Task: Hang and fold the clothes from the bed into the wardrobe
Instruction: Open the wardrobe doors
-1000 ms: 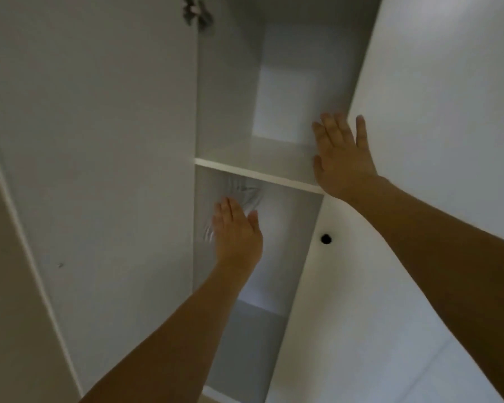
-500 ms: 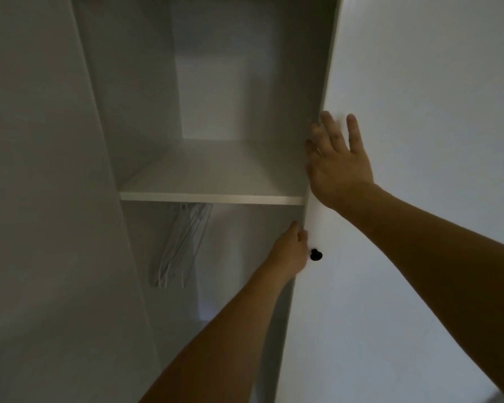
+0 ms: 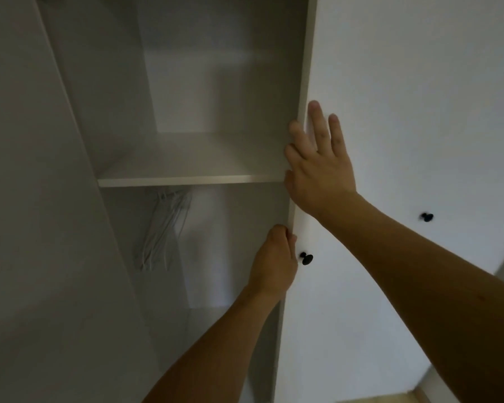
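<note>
1. Straight ahead and above, the white wardrobe [image 3: 204,82] stands with its left compartment showing, its inside dim and grey.
2. One flat white shelf [image 3: 186,179] crosses the compartment; nothing lies on the part that shows.
3. Under the shelf a bunch of pale hangers [image 3: 160,231] hangs at a slant near the left inner wall; they are blurred, so their number cannot be told.
4. No clothes show anywhere in view.
5. To the right of the opening is a white door [image 3: 361,286] with a small black knob [image 3: 306,258] close to its left edge.
6. The left hand [image 3: 274,263] reaches up from below with its fingers curled round that door's edge, just above and beside the knob.
7. The right hand [image 3: 317,164] lies flat on the same door higher up, fingers straight and spread, some of them over the door's edge at shelf height; it holds nothing.
8. Farther right a second black knob [image 3: 426,217] sits on the next white panel.
9. A strip of light wooden floor [image 3: 390,398] shows at the bottom right corner.
</note>
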The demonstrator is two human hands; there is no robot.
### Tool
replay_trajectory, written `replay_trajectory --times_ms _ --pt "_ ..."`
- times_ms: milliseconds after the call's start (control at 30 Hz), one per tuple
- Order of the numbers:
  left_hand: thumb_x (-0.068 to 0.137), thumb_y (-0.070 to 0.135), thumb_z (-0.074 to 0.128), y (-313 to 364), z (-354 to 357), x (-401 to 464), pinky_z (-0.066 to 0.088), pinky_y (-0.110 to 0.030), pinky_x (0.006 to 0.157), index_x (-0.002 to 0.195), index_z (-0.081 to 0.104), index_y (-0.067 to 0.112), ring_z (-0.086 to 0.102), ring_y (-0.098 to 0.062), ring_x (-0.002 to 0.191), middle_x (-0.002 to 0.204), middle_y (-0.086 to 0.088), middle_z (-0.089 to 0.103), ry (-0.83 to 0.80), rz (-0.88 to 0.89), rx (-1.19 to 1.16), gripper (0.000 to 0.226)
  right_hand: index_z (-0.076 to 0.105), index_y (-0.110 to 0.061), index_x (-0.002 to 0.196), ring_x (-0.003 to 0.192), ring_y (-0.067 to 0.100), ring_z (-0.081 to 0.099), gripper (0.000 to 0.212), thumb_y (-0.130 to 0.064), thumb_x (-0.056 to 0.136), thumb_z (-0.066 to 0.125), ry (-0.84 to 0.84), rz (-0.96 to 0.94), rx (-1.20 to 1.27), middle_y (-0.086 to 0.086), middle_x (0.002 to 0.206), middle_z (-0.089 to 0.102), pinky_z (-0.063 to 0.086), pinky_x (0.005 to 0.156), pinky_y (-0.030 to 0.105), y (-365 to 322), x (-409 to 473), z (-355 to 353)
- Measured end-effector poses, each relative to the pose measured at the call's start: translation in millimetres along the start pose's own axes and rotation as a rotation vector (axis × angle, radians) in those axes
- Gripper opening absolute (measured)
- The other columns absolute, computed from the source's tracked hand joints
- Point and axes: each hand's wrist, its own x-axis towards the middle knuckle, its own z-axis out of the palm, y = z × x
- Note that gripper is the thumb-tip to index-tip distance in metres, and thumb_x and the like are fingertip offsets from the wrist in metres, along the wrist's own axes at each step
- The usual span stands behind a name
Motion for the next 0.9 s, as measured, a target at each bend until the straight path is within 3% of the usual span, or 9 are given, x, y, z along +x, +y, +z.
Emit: replay_trajectory --times_ms 133,233,367,467,567,667,733,800,900 --pt "0.100 0.043 0.038 54 12 -68 0.034 -0.007 0.048 0.088 0.041 0.027 0.049 -0.001 0.055 0.067 0.015 0.046 0.019 0.044 0.009 0.021 0.053 -0.017 0.119 0.145 0.041 -0.009 0.031 -0.031 0.093 0.043 -0.004 0.003 0.006 0.010 0.157 0.018 -0.005 0.118 0.053 38 -63 -49" --pt "0.099 0.045 0.042 98 27 -108 0.041 -0.008 0.054 0.090 0.042 0.026 0.054 -0.003 0.061 0.072 0.014 0.050 -0.027 0.092 -0.028 0.021 0.053 -0.018 0.120 0.145 0.040 -0.009 0.032 -0.033 0.093 0.042 -0.019 0.008 -0.010 0.009 0.158 0.014 -0.007 0.118 0.052 77 -111 -79" --pt "0.096 0.051 0.048 155 56 -142 0.052 -0.021 0.064 0.088 0.047 0.024 0.058 -0.008 0.067 0.075 0.008 0.057 -0.108 0.168 -0.086 0.028 0.048 -0.018 0.128 0.145 0.038 -0.013 0.038 -0.037 0.097 0.035 -0.082 0.076 -0.075 0.008 0.161 -0.006 -0.002 0.118 0.052 133 -174 -104" --pt "0.092 0.059 0.047 189 79 -156 0.045 -0.020 0.058 0.078 0.044 0.026 0.053 -0.008 0.060 0.067 0.009 0.053 -0.119 0.225 -0.048 0.036 0.028 -0.020 0.147 0.144 0.038 -0.017 0.054 -0.042 0.098 0.030 -0.158 0.117 -0.156 0.009 0.158 -0.022 -0.002 0.118 0.051 171 -204 -114" --pt "0.083 0.072 0.047 212 106 -156 0.040 -0.017 0.055 0.080 0.042 0.028 0.050 -0.008 0.059 0.068 0.011 0.051 -0.139 0.205 -0.045 0.044 0.001 -0.019 0.153 0.143 0.039 -0.020 0.064 -0.039 0.098 0.027 -0.211 0.166 -0.185 0.010 0.154 -0.032 -0.006 0.118 0.050 202 -219 -116" --pt "0.070 0.082 0.049 233 134 -144 0.052 -0.027 0.077 0.112 0.046 0.029 0.061 -0.014 0.096 0.108 0.010 0.061 -0.194 0.130 -0.067 0.068 -0.012 -0.016 0.151 0.143 0.038 -0.022 0.067 -0.036 0.097 0.022 -0.221 0.200 -0.195 0.010 0.152 -0.036 -0.007 0.118 0.049 231 -233 -111" --pt "0.060 0.089 0.050 245 152 -136 0.048 -0.035 0.095 0.138 0.033 0.030 0.051 -0.018 0.124 0.142 0.008 0.046 -0.245 0.088 -0.099 0.100 -0.015 -0.014 0.150 0.143 0.036 -0.021 0.067 -0.034 0.096 0.021 -0.215 0.212 -0.199 0.009 0.150 -0.039 -0.006 0.119 0.048 250 -242 -106" --pt "0.055 0.092 0.051 256 169 -129 0.044 -0.040 0.102 0.147 0.018 0.030 0.040 -0.019 0.136 0.154 0.007 0.031 -0.285 0.103 -0.106 0.116 -0.014 -0.013 0.150 0.144 0.036 -0.018 0.067 -0.034 0.096 0.021 -0.208 0.216 -0.213 0.009 0.149 -0.039 -0.005 0.119 0.048 269 -250 -101" --pt "0.054 0.092 0.051 274 196 -115 0.041 -0.045 0.105 0.150 0.003 0.035 0.028 -0.021 0.143 0.160 0.007 0.011 -0.346 0.171 -0.067 0.122 -0.008 -0.013 0.151 0.146 0.036 -0.012 0.067 -0.035 0.096 0.022 -0.213 0.213 -0.252 0.011 0.152 -0.036 -0.001 0.120 0.048 296 -259 -93"
